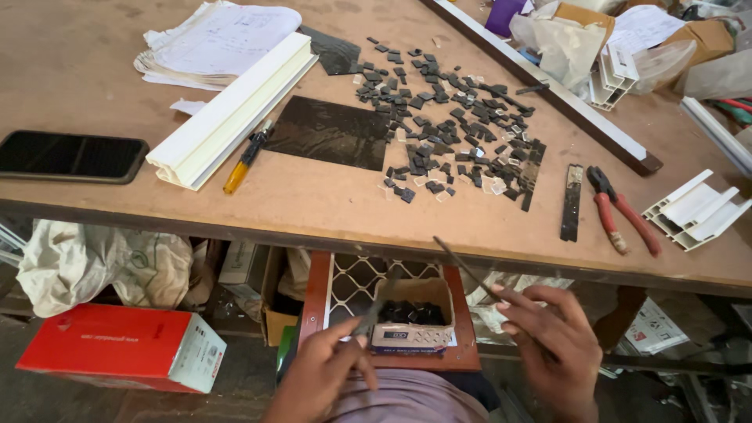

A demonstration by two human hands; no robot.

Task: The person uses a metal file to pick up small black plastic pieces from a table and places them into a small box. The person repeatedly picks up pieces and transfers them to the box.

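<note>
My left hand (321,372) pinches the lower end of a thin dark strip (374,309) that rises toward the table edge; it is blurred. My right hand (552,345) grips another thin dark strip (468,270) that slants up to the left. Both hands hover below the table edge, over a small cardboard box (413,313) of dark square pieces that rests on a brown-framed lattice panel (317,301) on my lap. On the wooden table (313,200) lies a scatter of several small dark and clear pieces (450,133) beside a black sheet (329,133).
The table also carries a phone (70,155), white plastic profiles (231,110) (693,210), a stack of papers (215,39), a yellow-handled tool (247,157), red-handled pliers (623,207), a dark flat bar (572,202) and a long rail (548,86). A red box (117,345) and bags sit underneath.
</note>
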